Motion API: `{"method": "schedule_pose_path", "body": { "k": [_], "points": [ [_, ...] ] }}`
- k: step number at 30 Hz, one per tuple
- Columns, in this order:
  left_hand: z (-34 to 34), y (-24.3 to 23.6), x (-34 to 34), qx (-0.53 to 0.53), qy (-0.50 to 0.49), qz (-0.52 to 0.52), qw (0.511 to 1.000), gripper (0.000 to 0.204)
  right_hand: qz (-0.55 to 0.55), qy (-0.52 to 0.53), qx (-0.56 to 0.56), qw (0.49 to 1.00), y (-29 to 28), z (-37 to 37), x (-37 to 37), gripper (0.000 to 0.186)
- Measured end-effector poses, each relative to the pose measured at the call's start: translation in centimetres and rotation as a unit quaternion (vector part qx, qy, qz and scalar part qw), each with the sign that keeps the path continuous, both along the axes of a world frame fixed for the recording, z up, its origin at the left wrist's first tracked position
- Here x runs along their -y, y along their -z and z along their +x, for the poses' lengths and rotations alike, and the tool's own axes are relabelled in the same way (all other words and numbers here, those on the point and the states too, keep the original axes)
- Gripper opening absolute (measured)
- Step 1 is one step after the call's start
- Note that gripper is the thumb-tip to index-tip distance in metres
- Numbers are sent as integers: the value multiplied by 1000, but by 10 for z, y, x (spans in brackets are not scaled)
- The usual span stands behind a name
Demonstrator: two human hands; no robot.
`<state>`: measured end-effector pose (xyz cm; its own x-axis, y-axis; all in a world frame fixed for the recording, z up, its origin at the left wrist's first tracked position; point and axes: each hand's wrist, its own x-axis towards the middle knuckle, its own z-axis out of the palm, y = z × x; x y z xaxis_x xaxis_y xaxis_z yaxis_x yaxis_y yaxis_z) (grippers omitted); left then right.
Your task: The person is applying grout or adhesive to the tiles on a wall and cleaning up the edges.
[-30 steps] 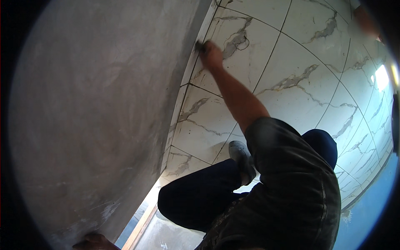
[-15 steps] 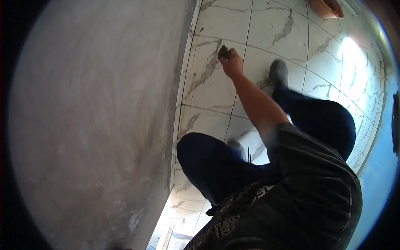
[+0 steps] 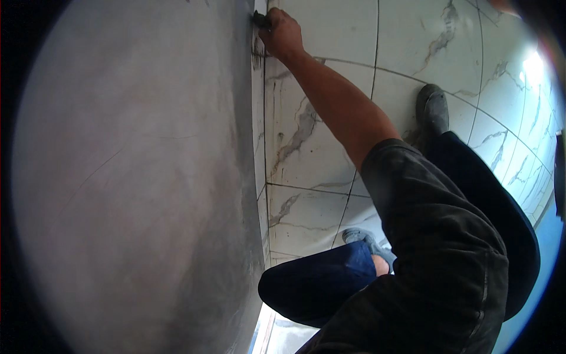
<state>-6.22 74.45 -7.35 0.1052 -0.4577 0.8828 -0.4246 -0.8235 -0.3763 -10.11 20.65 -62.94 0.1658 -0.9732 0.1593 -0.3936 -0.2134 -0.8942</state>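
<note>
Right hand [image 3: 283, 34], fingers gripping a small dark piece [image 3: 262, 21], is now holding it at the skirting [image 3: 259, 124], not over the floor tiles [image 3: 336, 29], shifting work wallward; left hand unseen, fingers indeterminable

A charcoal short-sleeved shirt [image 3: 436, 236], visibly seamed, is worn at lower right, with navy trousers [image 3: 321, 280] and grey shoes [image 3: 433, 109].

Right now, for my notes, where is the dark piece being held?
In the head view, the dark piece is near the top, just left of centre, in the right hand, by the skirting and grey wall.
</note>
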Motion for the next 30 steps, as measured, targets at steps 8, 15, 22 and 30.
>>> {"method": "schedule_pose_path", "body": {
  "k": [8, 15, 22, 30],
  "points": [
    [4, -25, -18, 160, -79, 350, 920, 93, 12, -31, -14, 999, 15, -9, -45, 23],
    [11, -10, -5, 54, -3, 158, 986, 91, 110, -220, 16, 969, 4, -50, -155, 21],
    [16, -3, -9, -13, 43, 56, 997, 90, 85, 25, -3, 996, 18, -29, -25, 25],
    [20, -3, -21, -39, 62, -8, 997, 88, 148, -12, -24, 989, 9, -8, -47, 23]
  ]
}}
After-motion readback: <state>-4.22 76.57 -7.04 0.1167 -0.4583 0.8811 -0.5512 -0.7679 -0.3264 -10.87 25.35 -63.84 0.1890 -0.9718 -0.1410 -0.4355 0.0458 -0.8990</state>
